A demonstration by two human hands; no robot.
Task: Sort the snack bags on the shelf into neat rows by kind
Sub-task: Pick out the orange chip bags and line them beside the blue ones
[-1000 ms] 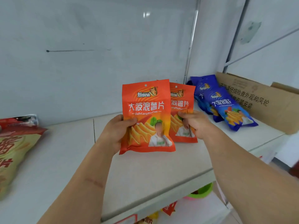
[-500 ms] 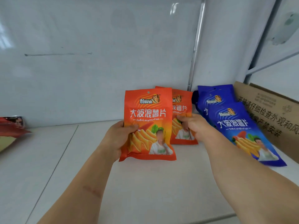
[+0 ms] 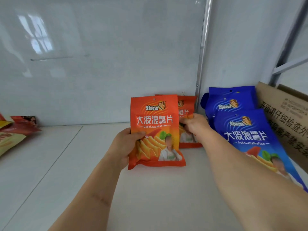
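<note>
My left hand (image 3: 123, 147) grips the left edge of an orange chip bag (image 3: 156, 124), held upright just above the white shelf (image 3: 150, 197). Behind it stands a second orange bag (image 3: 187, 105), close to the back wall; my right hand (image 3: 195, 125) holds it at its middle, fingers curled onto its front. To the right, two blue chip bags overlap in a row: the rear one (image 3: 233, 100) leans near the back, the front one (image 3: 248, 137) lies toward me, partly under my right forearm.
A brown cardboard box (image 3: 286, 117) with printed text stands at the far right beside the blue bags. Red and yellow snack bags (image 3: 15, 130) lie at the left edge. A metal upright (image 3: 202, 47) runs up the back wall.
Both hands have carried the orange bags farther back on the shelf, toward the wall and the blue bags. The view has moved closer and to the right.
</note>
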